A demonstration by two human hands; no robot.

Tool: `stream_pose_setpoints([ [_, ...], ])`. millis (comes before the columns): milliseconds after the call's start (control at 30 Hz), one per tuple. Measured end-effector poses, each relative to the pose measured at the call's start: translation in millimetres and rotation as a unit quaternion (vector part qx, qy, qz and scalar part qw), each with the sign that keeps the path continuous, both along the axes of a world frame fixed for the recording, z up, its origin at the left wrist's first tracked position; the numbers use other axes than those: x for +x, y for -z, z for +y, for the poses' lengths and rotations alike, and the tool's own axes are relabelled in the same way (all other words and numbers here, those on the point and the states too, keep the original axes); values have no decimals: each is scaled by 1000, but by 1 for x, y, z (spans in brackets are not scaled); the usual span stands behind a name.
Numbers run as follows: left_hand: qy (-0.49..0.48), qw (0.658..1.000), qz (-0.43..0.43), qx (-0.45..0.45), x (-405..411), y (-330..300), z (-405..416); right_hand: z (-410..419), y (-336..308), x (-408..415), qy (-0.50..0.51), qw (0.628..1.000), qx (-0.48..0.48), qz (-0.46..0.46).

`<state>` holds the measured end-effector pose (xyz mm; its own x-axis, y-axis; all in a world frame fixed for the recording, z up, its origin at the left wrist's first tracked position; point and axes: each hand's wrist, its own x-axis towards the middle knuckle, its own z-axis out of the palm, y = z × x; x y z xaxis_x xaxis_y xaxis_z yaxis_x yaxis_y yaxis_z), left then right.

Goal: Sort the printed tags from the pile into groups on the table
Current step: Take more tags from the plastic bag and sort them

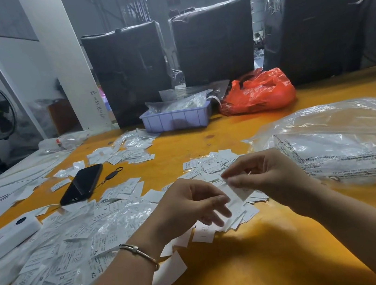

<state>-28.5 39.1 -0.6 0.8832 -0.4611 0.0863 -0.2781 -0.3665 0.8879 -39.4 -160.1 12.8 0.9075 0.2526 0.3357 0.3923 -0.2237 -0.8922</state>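
Both hands work over the middle of the table (206,139), just above a loose heap of tags (212,165) that spreads toward the near edge. Likely reason: short reach from the source heap to every group.

Right hand (267,174): thumb and forefinger pressed together on the top edge of one tag (238,192), which hangs lifted off the heap, tilted down toward the left hand. Held high, probably to read its print before placing. The other fingers curl in loosely.

Left hand (191,203): half curled, fingers bent, tips hovering just beside the lifted tag's lower end. Cannot tell if it touches the tag or grips anything; motion blur at the fingertips.

Groups already laid out: one small set left of centre by the phone (82,185), another toward the far edge in front of the tray (176,119). A bigger spread of tags mixed with clear film covers the near left corner (51,248); sizes XS, S, XL are legible there.

A large clear bag (343,143) lies on the right side, perhaps the tags' packaging.

Judgement: sorting is partly done; plenty remains unsorted.
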Motion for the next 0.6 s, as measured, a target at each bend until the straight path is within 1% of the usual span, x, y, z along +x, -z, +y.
stream_pose_setpoints([
  [100, -15, 1000, -7, -23, 1, 0, 1, -6, -2, 5, 60, 992, 107, -1],
  [167, -28, 998, -8, -52, 2, 0, 3, -11, -5, 6, 71, 983, 168, 2],
  [233, -33, 997, -13, -63, 2, -1, 4, -15, -8, 6, 66, 976, 206, 6],
  [300, -31, 997, -20, -63, 2, -1, 3, -18, -10, 6, 62, 973, 222, 0],
  [400, -31, 997, -35, -66, 2, 0, 2, -16, -12, 1, 64, 976, 199, -58],
  [500, -35, 995, -46, -78, 1, 0, 3, -11, -11, -5, 76, 978, 118, -155],
  [600, -35, 995, -53, -76, 2, -1, 2, -6, -11, -9, 99, 972, 48, -209],
])
